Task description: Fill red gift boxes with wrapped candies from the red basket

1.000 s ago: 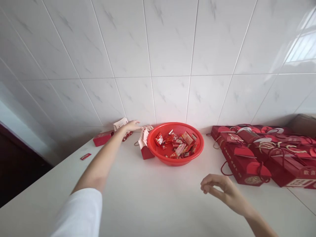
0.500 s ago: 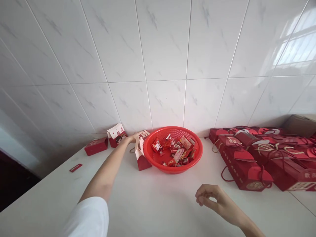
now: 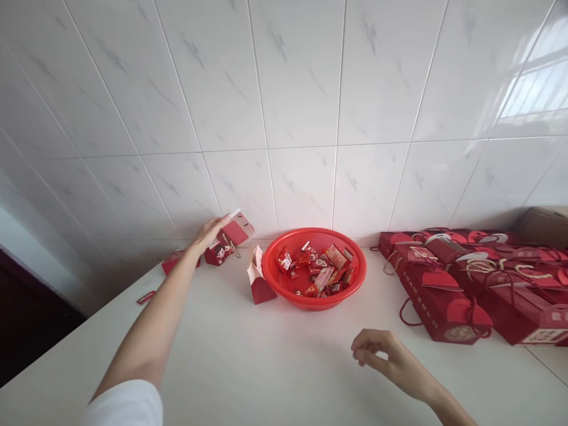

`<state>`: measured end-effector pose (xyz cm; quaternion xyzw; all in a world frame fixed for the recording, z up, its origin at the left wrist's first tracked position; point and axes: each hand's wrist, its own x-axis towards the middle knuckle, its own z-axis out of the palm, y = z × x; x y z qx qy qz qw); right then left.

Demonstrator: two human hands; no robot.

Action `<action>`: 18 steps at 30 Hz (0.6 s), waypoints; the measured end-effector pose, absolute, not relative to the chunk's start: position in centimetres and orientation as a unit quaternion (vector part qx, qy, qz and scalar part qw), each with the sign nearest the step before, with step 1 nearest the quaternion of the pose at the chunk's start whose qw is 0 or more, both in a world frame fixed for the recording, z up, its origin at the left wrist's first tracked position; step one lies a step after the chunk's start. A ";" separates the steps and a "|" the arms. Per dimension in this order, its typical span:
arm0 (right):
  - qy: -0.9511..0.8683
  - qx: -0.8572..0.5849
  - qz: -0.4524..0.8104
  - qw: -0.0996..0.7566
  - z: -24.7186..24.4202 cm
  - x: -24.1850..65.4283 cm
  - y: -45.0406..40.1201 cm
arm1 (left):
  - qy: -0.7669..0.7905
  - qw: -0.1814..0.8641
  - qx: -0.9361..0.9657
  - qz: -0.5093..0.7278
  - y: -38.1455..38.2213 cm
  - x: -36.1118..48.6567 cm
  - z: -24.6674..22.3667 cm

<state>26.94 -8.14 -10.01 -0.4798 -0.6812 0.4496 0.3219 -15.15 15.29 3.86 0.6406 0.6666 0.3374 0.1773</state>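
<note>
My left hand, reaching to the back left, is closed on a small red-and-white candy box. That box is tilted and has a thin cord hanging from it. Just below it stands a similar box with a cartoon figure, partly covered by my hand. My right hand hovers over the table's front right, fingers curled and fingertips near the thumb, with nothing visible in it. Between the hands sits a red plastic basket of wrapped candies. An open-topped small box touches its left side.
Several dark red gift boxes with cords crowd the right side. A brown carton stands behind them. Another red box and a small red strip lie at left, partly behind my forearm. A tiled wall backs the white table.
My left hand has moved left from beside the basket, carrying a small candy box up and tilting it. The right hand has stayed in place. The view has shifted slightly.
</note>
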 end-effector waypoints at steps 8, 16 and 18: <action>-0.710 -0.441 0.369 0.407 -5.1 26.2 -7.6 | 0.494 0.384 0.696 0.352 6.3 -10.6 10.9; -0.713 -0.456 0.283 0.452 0.5 23.4 -10.7 | 0.304 0.577 0.750 0.110 -1.1 -0.9 3.1; -0.718 -0.489 0.285 0.405 -0.5 23.2 -11.3 | 0.307 0.596 0.734 0.109 -1.8 0.4 0.6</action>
